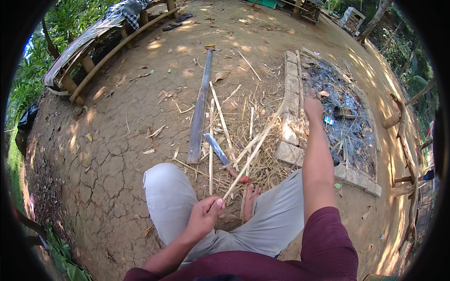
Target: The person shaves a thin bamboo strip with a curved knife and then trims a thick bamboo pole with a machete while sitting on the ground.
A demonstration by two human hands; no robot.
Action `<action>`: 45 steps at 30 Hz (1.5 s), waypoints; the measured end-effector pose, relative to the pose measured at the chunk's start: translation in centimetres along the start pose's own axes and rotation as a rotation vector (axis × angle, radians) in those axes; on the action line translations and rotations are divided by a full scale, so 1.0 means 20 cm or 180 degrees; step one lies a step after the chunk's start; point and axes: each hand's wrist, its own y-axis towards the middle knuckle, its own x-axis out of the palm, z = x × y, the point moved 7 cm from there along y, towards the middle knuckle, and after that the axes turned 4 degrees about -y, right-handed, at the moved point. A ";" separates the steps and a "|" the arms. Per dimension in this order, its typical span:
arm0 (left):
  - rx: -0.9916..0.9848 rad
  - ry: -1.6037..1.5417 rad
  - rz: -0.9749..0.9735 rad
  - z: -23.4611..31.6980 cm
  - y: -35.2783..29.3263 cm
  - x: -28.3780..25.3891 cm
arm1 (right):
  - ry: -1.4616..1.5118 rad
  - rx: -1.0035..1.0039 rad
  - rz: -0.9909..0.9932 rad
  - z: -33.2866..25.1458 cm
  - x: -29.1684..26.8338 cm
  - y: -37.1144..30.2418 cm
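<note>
A long, pale bamboo strip [255, 151] slants up and away from my left hand [205, 216]. That hand is closed on its near end, thumb on top, above my lap. My right arm reaches far forward, and my right hand [314, 108] is at the near-left side of the ash bed, apart from the strip. Its fingers look curled with one digit pointing up; whatever they hold, if anything, is hidden. Before my foot lies a knife [218, 151] with a brown, red-ended handle. Left of it rests a long dark split bamboo length [200, 107].
Shavings [267, 166] and several cut strips [220, 117] litter the cracked soil. At right, bricks [290, 96] edge an ash-filled fire pit [349, 126]. A low bamboo bench [89, 51] stands far left, with dark sandals [178, 22] beside it. A log rail [408, 154] runs along the right.
</note>
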 end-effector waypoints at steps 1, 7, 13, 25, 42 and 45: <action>-0.0121 0.0055 0.0175 -0.07 -0.12 -0.08 | 0.0085 0.0225 0.0015 0.14 -0.04 0.02; -0.0034 -0.0648 0.0055 0.10 0.11 -0.05 | 0.1685 0.0446 -0.1066 -0.12 0.03 -0.19; 0.0684 -0.0293 -0.0105 0.59 0.53 0.12 | 0.2523 -0.0506 -0.1267 -0.57 -0.23 -0.50; 0.1212 -0.0497 0.0054 0.62 0.77 0.11 | 0.1372 -0.2466 -0.1487 -0.95 -0.32 -1.23; 0.1652 0.0933 0.0331 0.56 0.62 0.21 | 0.1355 -0.1195 -0.0420 -0.74 -0.39 -0.72; 0.1336 0.0535 0.0001 0.42 0.50 0.17 | 0.1083 -0.0976 -0.0366 -0.60 -0.40 -0.50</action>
